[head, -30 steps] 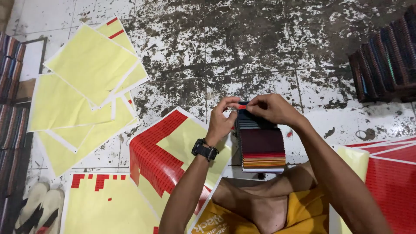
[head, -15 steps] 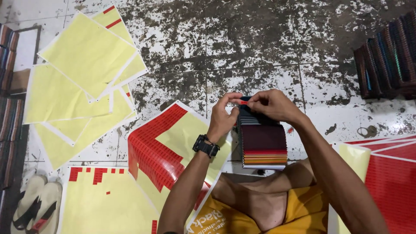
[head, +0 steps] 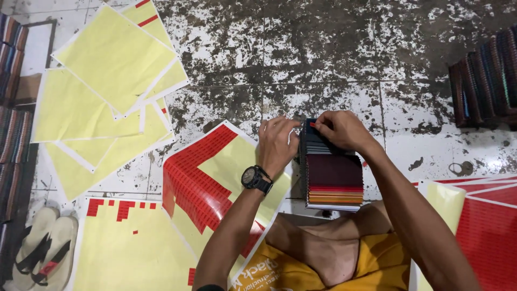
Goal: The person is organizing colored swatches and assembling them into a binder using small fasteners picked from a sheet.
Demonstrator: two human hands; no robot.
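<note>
- Right hand (head: 342,131): fingertips pinch a small red sticker (head: 313,125) at the far edge of the swatch book (head: 333,171).
- Left hand (head: 277,144): fingers narrow, pressed against the book's far left corner; black watch (head: 255,178) on the wrist.
- Book lies on the tiled floor (head: 323,48) just ahead of the knees. Stained floor open beyond it; red-and-yellow sticker sheet (head: 207,178) touching on its left.
- Book: dark maroon top swatch, red and orange bands at the near edge.
- Versus 0.5 s ago: both hands hold the same spot.
</note>
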